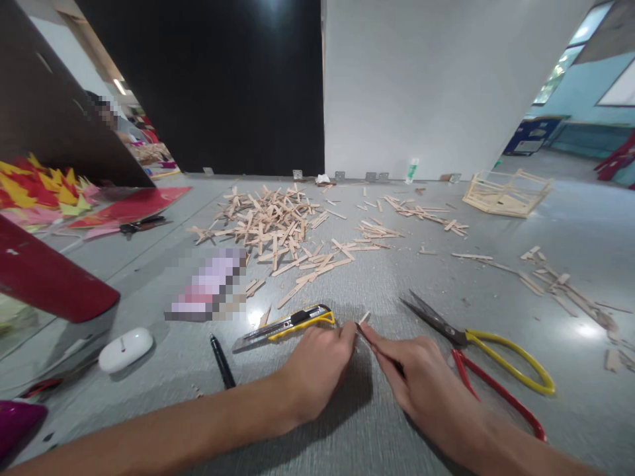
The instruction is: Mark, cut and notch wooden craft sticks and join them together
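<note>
Low in the middle, my left hand point(322, 360) and my right hand point(419, 373) meet fingertip to fingertip. Both are closed in a pinch on a small wooden craft stick point(365, 318), whose pale end sticks out above the fingers. The rest of it is hidden by them. A yellow box cutter point(292, 324), blade out, lies just beyond my left hand. Scissors point(464, 337) with one yellow and one red handle rest spread beside my right hand. A black pen point(222, 360) lies left of my left wrist.
Loose craft sticks point(270, 221) are heaped at the back, with more scattered right. A stick-built frame point(508, 193) stands at the far right. Leftward are a blurred-out phone point(208, 284), a white earbud case point(126, 350) and a red cylinder point(54, 274). Upright panels point(421, 86) border the table's back.
</note>
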The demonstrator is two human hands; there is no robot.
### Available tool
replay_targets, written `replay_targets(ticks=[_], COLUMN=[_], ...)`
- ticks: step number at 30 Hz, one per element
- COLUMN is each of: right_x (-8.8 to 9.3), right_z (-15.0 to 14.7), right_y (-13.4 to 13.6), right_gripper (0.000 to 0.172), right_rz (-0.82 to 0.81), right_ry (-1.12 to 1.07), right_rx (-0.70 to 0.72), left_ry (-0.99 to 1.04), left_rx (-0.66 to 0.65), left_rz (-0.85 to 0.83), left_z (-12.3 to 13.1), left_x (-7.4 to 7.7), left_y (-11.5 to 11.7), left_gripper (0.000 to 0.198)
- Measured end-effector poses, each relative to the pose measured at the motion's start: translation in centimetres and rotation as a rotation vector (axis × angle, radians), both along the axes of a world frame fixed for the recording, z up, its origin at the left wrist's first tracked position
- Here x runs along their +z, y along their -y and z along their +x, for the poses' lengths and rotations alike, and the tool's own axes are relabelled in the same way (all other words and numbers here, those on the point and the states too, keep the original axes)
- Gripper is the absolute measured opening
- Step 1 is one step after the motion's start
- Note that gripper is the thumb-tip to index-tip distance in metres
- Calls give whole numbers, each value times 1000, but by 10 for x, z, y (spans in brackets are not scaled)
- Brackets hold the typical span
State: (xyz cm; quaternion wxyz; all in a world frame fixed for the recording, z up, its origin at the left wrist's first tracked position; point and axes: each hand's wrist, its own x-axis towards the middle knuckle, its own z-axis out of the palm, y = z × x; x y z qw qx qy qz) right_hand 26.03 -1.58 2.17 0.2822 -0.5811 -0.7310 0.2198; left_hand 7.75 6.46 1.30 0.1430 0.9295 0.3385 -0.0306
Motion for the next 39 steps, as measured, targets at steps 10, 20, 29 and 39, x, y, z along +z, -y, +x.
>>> replay_targets(ticks=[10,20,29,39], right_x=[2,-7,-3,5], right_z=[-3,1,-4,-5], right_y=[4,11,9,-1], right_gripper=[46,45,45,46], right_rz=[-47,20,-48,-77], right_ry=[-15,30,84,18], right_rx=[11,-25,-1,24], left_ry=[63,111,128,170], left_rx=[119,125,58,48], left_rz=[3,15,3,-74], left_z=[2,0,-3,-7], left_x=[-3,-8,-13,-5], left_y=[6,4,-2,-1], left_gripper=[25,25,14,19])
